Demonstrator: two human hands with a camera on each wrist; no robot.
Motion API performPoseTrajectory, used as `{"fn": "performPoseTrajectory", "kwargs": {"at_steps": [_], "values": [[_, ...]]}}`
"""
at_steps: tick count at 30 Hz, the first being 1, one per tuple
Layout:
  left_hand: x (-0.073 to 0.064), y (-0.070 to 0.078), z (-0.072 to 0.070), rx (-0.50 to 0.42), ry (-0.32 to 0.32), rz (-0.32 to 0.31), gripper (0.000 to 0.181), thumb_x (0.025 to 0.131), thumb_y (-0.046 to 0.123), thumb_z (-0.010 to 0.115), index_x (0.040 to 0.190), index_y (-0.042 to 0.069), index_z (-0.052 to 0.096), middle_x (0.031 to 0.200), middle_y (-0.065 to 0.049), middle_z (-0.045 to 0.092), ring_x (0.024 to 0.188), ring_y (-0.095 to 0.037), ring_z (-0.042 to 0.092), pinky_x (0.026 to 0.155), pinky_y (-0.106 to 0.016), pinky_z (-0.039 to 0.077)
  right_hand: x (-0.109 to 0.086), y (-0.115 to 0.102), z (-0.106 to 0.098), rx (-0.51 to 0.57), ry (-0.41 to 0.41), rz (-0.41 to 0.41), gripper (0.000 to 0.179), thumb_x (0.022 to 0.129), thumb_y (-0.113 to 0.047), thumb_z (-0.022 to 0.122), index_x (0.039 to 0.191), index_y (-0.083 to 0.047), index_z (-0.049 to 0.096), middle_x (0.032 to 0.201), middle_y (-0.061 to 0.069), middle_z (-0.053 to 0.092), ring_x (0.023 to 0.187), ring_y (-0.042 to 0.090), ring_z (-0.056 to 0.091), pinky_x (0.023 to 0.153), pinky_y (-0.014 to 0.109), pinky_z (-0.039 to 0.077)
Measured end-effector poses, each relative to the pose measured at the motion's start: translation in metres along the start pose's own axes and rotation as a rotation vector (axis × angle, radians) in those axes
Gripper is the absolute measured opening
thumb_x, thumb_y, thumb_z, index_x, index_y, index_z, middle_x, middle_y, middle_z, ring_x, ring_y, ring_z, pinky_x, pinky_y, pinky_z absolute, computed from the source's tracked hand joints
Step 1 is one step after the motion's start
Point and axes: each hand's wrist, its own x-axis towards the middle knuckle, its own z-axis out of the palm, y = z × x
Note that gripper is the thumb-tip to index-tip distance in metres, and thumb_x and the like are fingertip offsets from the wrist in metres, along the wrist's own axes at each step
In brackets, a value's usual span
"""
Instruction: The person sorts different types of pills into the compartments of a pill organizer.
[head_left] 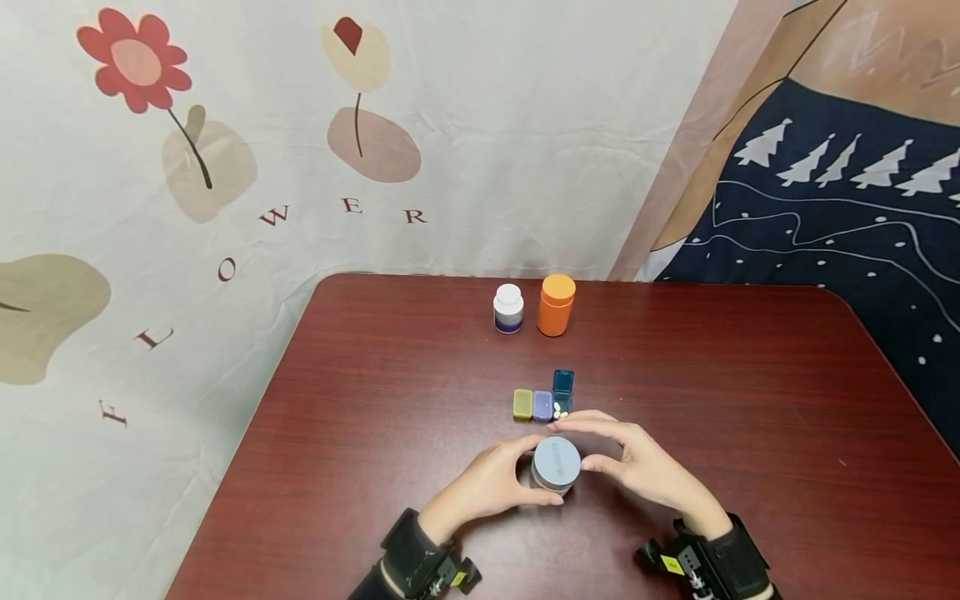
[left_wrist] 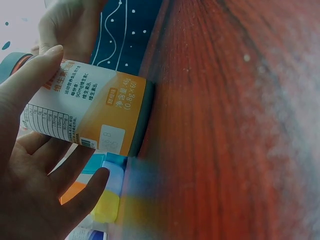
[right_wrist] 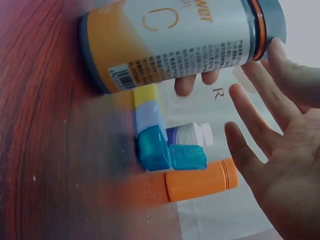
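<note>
My left hand grips a vitamin C bottle, thumb on the near side and fingers round the far side. The bottle stands upright on the table, white and orange with a grey base. Its grey lid is on, and an orange ring shows just under it. My right hand is at the lid's right side, thumb tip at the lid's edge and the other fingers extended past it. Behind the bottle lies a pill box in yellow, purple and teal. Its teal lid stands raised, with small white pills in that compartment.
At the table's far edge stand a white bottle with a purple band and an orange bottle, both capped. The dark red table meets a flower-printed cloth at the back. A navy cloth hangs at right.
</note>
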Motion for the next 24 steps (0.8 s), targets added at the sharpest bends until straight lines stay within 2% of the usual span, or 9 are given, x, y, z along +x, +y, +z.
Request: {"fn": "performPoseTrajectory", "kwargs": {"at_steps": [4, 8, 11, 13, 18, 20, 24], "values": [[-0.001, 0.013, -0.007, -0.040, -0.013, -0.034, 0.065, 0.088, 0.034, 0.095, 0.145, 0.013, 0.070, 0.137, -0.004, 0.079, 0.126, -0.012, 0.072, 0.108, -0.033, 0.058, 0.000, 0.000, 0.001, -0.016, 0.020, 0.039, 0.051, 0.096, -0.010, 0.084, 0.146, -0.018, 0.072, 0.141, 0.002, 0.075, 0.135, -0.008, 0.058, 0.109, 0.027, 0.055], [0.001, -0.004, 0.003, 0.004, 0.013, 0.018, 0.064, 0.091, 0.039, 0.094, 0.146, 0.017, 0.069, 0.136, 0.002, 0.078, 0.124, -0.009, 0.072, 0.105, -0.031, 0.059, 0.000, 0.000, 0.002, -0.010, 0.003, 0.030, 0.057, 0.094, -0.011, 0.087, 0.147, -0.017, 0.071, 0.144, 0.003, 0.074, 0.137, -0.006, 0.057, 0.110, 0.030, 0.054], [0.004, -0.020, 0.012, 0.014, 0.022, 0.019, 0.066, 0.090, 0.044, 0.093, 0.147, 0.022, 0.068, 0.137, 0.007, 0.078, 0.124, -0.006, 0.072, 0.105, -0.031, 0.059, 0.000, 0.002, 0.003, -0.006, -0.015, 0.009, 0.060, 0.092, -0.010, 0.088, 0.149, -0.016, 0.069, 0.146, 0.005, 0.072, 0.139, -0.005, 0.055, 0.111, 0.030, 0.053], [0.002, -0.012, 0.008, -0.005, 0.011, -0.015, 0.068, 0.088, 0.041, 0.095, 0.147, 0.021, 0.068, 0.137, 0.005, 0.078, 0.126, -0.006, 0.071, 0.108, -0.031, 0.058, 0.001, 0.003, 0.004, 0.000, -0.024, -0.003, 0.062, 0.092, -0.009, 0.088, 0.150, -0.017, 0.068, 0.147, 0.006, 0.071, 0.141, -0.005, 0.054, 0.112, 0.029, 0.052], [0.003, -0.015, 0.009, 0.009, -0.004, -0.052, 0.077, 0.087, 0.042, 0.096, 0.154, 0.023, 0.064, 0.140, 0.005, 0.077, 0.127, -0.005, 0.070, 0.109, -0.031, 0.057, 0.001, 0.002, 0.007, 0.029, -0.047, 0.002, 0.064, 0.093, -0.010, 0.088, 0.152, -0.018, 0.067, 0.150, 0.007, 0.070, 0.145, -0.007, 0.051, 0.115, 0.027, 0.050], [0.006, -0.032, 0.017, 0.023, 0.000, -0.046, 0.080, 0.086, 0.049, 0.095, 0.156, 0.027, 0.062, 0.141, 0.009, 0.076, 0.127, -0.003, 0.069, 0.109, -0.030, 0.057, 0.002, 0.001, 0.010, 0.037, -0.053, -0.001, 0.065, 0.092, -0.010, 0.089, 0.152, -0.018, 0.067, 0.150, 0.007, 0.070, 0.146, -0.008, 0.050, 0.116, 0.025, 0.048], [0.007, -0.040, 0.020, 0.016, -0.005, -0.018, 0.078, 0.087, 0.053, 0.093, 0.153, 0.027, 0.063, 0.139, 0.010, 0.076, 0.125, -0.004, 0.070, 0.106, -0.031, 0.059, 0.003, -0.001, 0.015, 0.063, -0.052, -0.035, 0.067, 0.090, -0.009, 0.090, 0.153, -0.016, 0.066, 0.150, 0.005, 0.070, 0.148, -0.007, 0.049, 0.120, 0.020, 0.041]]}}
